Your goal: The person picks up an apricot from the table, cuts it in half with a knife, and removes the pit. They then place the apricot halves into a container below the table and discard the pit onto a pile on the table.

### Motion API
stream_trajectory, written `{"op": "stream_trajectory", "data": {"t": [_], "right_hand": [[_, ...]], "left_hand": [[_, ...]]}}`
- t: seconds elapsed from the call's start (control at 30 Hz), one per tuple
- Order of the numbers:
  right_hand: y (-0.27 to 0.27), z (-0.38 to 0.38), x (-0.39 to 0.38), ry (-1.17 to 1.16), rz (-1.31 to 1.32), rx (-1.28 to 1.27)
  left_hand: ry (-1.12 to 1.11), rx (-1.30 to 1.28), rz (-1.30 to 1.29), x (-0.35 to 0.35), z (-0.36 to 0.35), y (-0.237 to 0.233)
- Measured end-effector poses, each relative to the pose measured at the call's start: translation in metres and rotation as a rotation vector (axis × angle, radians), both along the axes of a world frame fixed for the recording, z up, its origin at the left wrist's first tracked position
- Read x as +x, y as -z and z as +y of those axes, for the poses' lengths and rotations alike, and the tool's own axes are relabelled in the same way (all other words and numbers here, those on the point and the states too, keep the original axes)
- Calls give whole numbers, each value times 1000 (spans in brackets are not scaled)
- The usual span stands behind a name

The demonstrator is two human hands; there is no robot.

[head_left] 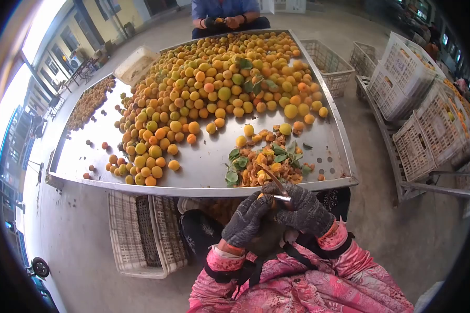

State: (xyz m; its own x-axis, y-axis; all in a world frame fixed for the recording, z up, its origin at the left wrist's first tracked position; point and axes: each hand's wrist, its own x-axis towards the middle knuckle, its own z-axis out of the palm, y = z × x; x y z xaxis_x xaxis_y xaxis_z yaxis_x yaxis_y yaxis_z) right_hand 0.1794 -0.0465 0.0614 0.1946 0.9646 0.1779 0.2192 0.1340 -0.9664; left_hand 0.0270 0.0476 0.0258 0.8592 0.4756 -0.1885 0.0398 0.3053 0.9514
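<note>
My left hand (244, 220), in a dark grey knitted glove, is closed at the table's front edge, with a bit of orange fruit, seemingly an apricot (260, 195), showing at its fingertips. Close against it, my right hand (309, 209), gloved alike, grips a small knife (282, 198); a shiny metal part and a curved brown part of it show. The fingers hide most of the fruit. Just beyond both hands lies a heap of torn apricot pieces and green leaves (263, 161) on the metal table (209, 156).
Whole apricots (193, 88) cover much of the raised-rim table. Small brown pits (91, 101) lie at its left, near a white basin (136, 65). Another person (224, 13) sits opposite. Crates stand below (159, 235) and on a cart at right (402, 78).
</note>
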Motion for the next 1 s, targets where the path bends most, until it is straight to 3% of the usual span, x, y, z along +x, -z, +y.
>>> {"op": "stream_trajectory", "data": {"t": [0.07,0.2,0.27,0.3,0.37,0.4,0.47,0.6,0.67,0.7,0.77,0.8,0.93,1.0], "right_hand": [[3,3,-4,-21,112,-225],[39,9,-23,103,100,-72],[40,13,-30,226,-291,171],[43,13,-34,218,-287,168],[53,13,-44,193,69,127],[52,14,-48,188,71,127],[50,15,-57,161,558,103],[64,21,-64,173,637,51],[75,20,-64,121,1189,38],[75,19,-61,120,1186,35],[73,15,-53,43,1253,-38],[72,15,-52,-5,1254,-58],[65,14,-51,-65,1158,-89],[70,16,-55,18,1157,-72]], "left_hand": [[-202,123,12,7,-12,-9],[-281,159,75,10,-22,-15],[-532,-47,-30,10,-27,17],[-540,-49,-25,7,-28,13],[-645,-459,77,5,-29,0],[-650,-458,77,6,-27,-1],[-858,-837,-213,7,-27,-1],[-914,-930,-184,-2,-24,-7],[-771,-924,-353,-21,-16,27],[-773,-926,-356,-27,-11,38],[-971,-685,12,-35,-2,54],[-965,-731,120,-37,-3,55],[-937,-696,158,-35,-6,67],[-550,-753,-25,-33,-10,75]]}}
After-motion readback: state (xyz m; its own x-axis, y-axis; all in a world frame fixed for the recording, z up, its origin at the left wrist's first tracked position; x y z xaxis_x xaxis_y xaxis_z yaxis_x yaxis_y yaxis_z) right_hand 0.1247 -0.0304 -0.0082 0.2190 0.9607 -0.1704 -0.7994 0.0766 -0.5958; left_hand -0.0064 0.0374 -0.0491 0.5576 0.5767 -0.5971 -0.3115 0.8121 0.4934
